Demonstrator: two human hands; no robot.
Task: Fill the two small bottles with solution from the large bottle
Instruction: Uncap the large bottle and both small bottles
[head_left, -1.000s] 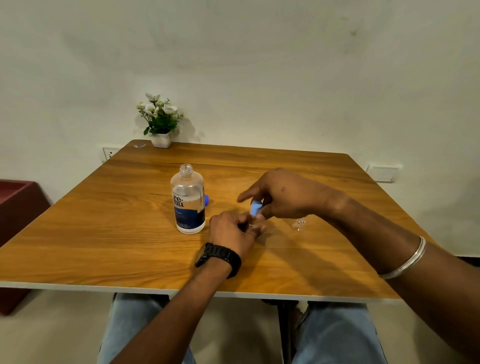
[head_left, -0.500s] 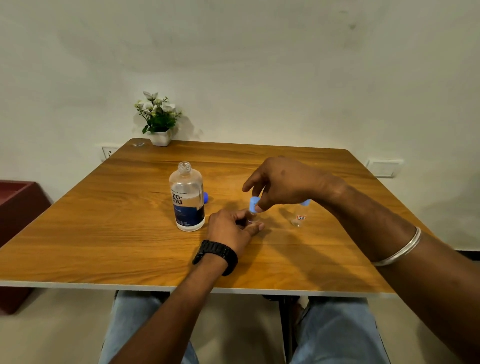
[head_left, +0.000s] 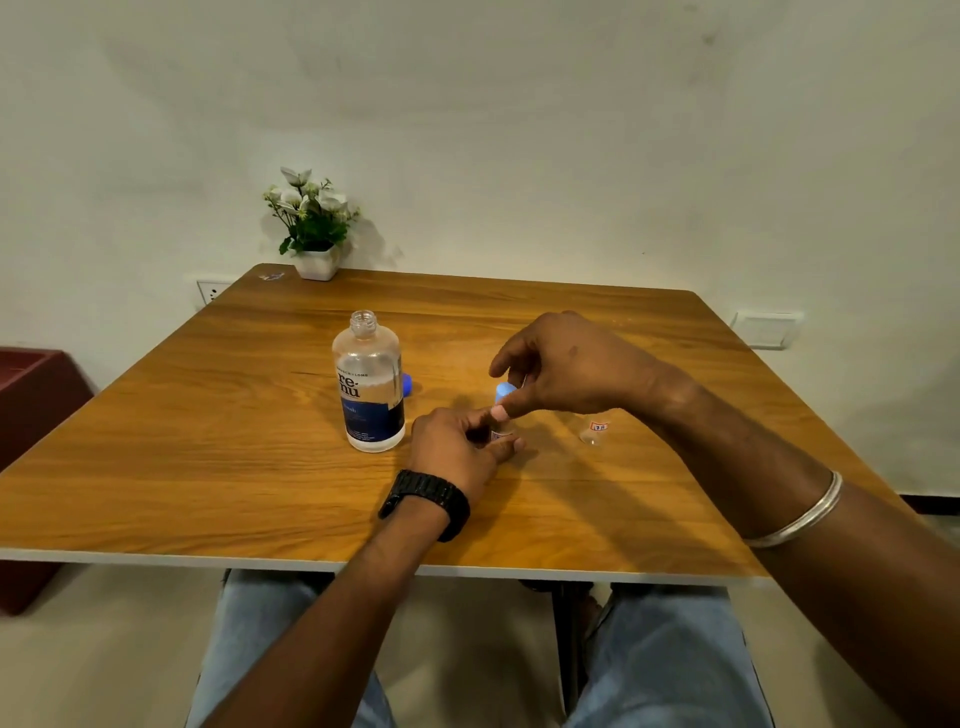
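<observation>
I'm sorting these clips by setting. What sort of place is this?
Probably a plain room in a home or small office, not a lab: a wooden table against a bare white wall, a small potted plant at its far edge, and wall sockets beside it.

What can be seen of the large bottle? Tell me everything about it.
The large bottle stands upright on the wooden table, left of both hands, and neither touches it. It looks like clear plastic with rounded shoulders and a short threaded neck, which is open with no cap on. A white and dark blue label wraps its lower body, printed "re-nu". Clear liquid appears to fill roughly the lower half. A blue cap lies just behind it to the right.
</observation>
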